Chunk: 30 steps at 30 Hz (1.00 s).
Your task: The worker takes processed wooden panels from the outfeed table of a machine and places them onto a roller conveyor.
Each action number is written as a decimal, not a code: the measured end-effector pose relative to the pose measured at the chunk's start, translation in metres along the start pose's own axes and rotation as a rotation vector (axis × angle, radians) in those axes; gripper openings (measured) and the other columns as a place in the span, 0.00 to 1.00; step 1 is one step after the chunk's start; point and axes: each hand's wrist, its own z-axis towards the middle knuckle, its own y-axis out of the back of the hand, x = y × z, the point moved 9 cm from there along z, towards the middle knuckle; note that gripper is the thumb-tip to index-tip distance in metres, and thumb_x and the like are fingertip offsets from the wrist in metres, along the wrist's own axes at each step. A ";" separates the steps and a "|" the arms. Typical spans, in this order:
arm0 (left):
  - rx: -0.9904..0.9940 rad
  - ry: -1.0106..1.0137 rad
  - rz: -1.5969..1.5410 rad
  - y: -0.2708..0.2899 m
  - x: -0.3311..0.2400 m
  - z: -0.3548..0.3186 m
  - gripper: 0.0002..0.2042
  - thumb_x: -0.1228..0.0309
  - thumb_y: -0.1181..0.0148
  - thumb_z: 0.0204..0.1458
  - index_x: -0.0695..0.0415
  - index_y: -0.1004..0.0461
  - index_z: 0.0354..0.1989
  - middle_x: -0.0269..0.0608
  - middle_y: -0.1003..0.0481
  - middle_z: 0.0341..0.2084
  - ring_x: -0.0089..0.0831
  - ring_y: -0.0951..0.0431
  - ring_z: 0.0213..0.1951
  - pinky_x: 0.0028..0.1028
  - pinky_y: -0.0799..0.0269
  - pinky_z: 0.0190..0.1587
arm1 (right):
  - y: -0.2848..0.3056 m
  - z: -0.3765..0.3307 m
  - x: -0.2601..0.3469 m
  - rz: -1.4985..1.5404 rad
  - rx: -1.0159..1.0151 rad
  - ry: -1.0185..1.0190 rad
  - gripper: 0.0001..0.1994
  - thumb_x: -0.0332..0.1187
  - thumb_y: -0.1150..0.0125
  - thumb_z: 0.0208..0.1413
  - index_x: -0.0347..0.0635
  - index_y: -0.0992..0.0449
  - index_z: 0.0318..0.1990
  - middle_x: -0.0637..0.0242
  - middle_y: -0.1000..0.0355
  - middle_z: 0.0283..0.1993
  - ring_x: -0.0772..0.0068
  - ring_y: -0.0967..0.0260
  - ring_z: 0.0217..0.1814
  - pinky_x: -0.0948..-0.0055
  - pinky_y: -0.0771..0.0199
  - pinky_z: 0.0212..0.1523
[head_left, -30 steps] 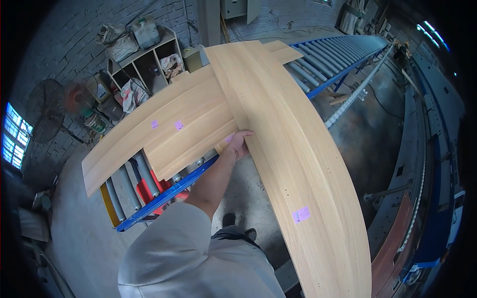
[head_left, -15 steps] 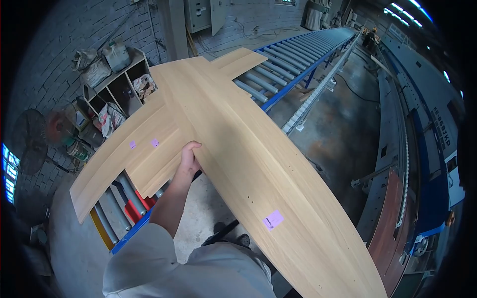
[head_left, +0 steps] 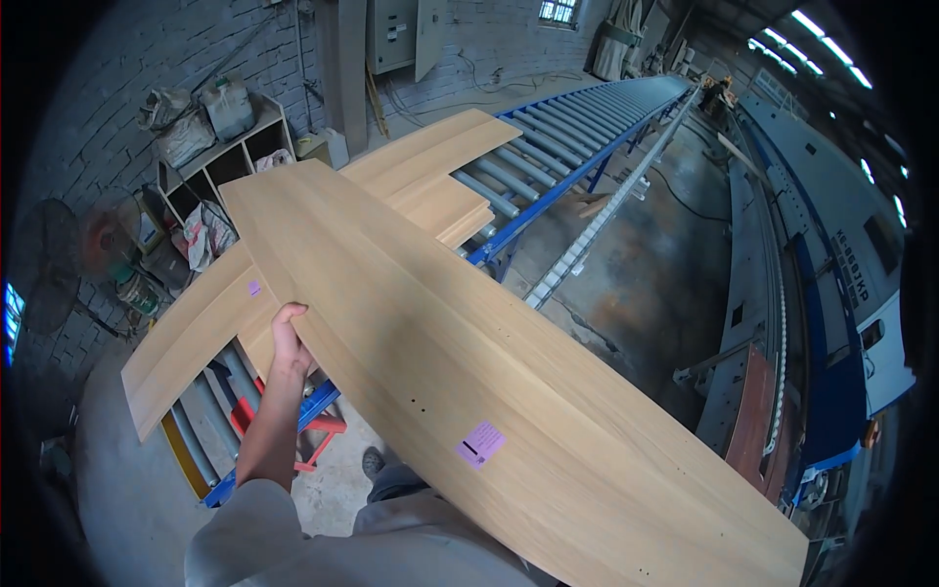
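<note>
A long light-wood panel with a pink label and small drilled holes slants across the view, from the upper left to the lower right. My left hand grips its near long edge, thumb on the top face and the other fingers hidden underneath. Behind it, more wood panels lie across a roller conveyor, one of them with a smaller pink label. A short stack of boards shows past the held panel's far edge. My right hand is out of view.
A shelf unit with jugs and bags stands against the brick wall at left, near a fan. Red metal legs stand under the conveyor. A long grey machine runs along the right, with a reddish-brown panel beside it.
The held panel has swung: its far end moved left and its near end right. My left hand moved left with it. More of the conveyor and the stacked boards now shows.
</note>
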 end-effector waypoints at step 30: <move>-0.834 -0.660 -0.188 0.390 -0.215 -0.357 0.18 0.61 0.51 0.50 0.61 0.30 0.43 0.51 0.28 0.45 0.47 0.26 0.48 0.46 0.26 0.49 | -0.582 -0.426 -0.253 0.147 1.198 -0.630 0.29 0.32 0.47 0.43 0.33 0.38 0.57 0.50 0.32 0.51 0.51 0.30 0.50 0.59 0.25 0.49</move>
